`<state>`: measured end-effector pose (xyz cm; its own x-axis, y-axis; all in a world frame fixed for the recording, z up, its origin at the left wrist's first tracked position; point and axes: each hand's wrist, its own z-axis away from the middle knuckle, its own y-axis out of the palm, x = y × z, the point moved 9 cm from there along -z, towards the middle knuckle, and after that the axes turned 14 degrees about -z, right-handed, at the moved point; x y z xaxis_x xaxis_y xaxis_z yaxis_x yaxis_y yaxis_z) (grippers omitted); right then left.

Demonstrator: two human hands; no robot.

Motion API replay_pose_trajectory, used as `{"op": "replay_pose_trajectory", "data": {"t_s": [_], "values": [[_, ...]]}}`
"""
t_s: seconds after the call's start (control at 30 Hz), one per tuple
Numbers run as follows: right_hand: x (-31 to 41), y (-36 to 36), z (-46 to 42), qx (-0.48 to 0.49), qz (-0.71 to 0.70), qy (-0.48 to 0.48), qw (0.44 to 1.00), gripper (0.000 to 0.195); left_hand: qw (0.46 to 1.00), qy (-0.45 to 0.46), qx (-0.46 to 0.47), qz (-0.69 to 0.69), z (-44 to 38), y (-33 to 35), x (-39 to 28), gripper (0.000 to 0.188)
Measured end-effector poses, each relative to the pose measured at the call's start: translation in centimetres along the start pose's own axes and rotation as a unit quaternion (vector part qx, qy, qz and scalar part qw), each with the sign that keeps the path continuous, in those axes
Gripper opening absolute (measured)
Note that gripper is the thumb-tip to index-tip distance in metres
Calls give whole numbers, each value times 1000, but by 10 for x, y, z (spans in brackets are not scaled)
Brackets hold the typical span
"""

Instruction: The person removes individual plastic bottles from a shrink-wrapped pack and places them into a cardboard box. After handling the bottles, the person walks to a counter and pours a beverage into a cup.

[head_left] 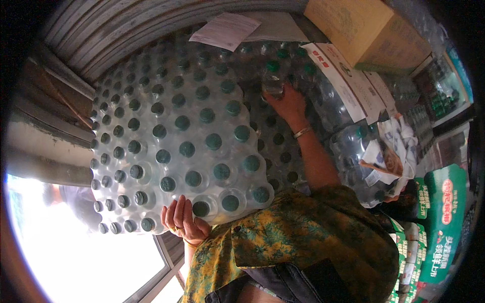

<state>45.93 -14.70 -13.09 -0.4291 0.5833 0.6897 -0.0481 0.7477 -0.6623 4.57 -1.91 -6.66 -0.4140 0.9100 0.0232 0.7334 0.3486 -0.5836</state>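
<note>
Before me stand clear plastic bottles with dark green caps, packed in rows under shrink film; the nearest pack [201, 159] fills the middle of the view. My left hand [185, 221] rests at the pack's near edge, fingers upright against the film and thumb apart. A ring shows on one finger. Reaching past the pack's right side, my right hand [290, 104] grips a clear green-capped bottle [273, 81] by its body. Other green-capped bottles stand around it, partly in shadow. A bracelet circles my right wrist.
Sheets of paper [225, 31] and a brown cardboard box [363, 34] lie at the back. Flattened white carton pieces [341, 77] and a crumpled white bag [398, 147] are on the right. Green printed cartons [443, 223] stand lower right. Corrugated metal [125, 26] curves overhead; a blurred person [77, 202] is outside left.
</note>
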Motion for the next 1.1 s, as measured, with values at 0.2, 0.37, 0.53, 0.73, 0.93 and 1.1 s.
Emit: {"op": "replay_pose_trajectory", "data": {"t_s": [0.2, 0.37, 0.53, 0.73, 0.93, 1.1], "values": [[-24, -2, 11, -11, 27, 15, 999, 67, 1000, 8, 1, -7, -4, -1, -3, 38], [-28, -16, 13, -57, 61, -16, 996, 68, 1000, 13, -8, 3, -4, -1, -3, 38], [-17, -18, 11, 21, 136, 35, 990, 64, 1000, 7, -1, 7, -1, -1, -1, 37], [-37, -13, 14, 3, 117, 38, 992, 65, 1000, 6, 2, 7, 0, 0, 0, 37], [-36, -14, 16, 25, 91, 48, 994, 58, 1000, 11, -2, 6, -3, -1, -2, 38], [-56, -15, 20, 70, 17, 17, 997, 45, 1000, 11, -3, 1, -1, 0, -2, 36]]}}
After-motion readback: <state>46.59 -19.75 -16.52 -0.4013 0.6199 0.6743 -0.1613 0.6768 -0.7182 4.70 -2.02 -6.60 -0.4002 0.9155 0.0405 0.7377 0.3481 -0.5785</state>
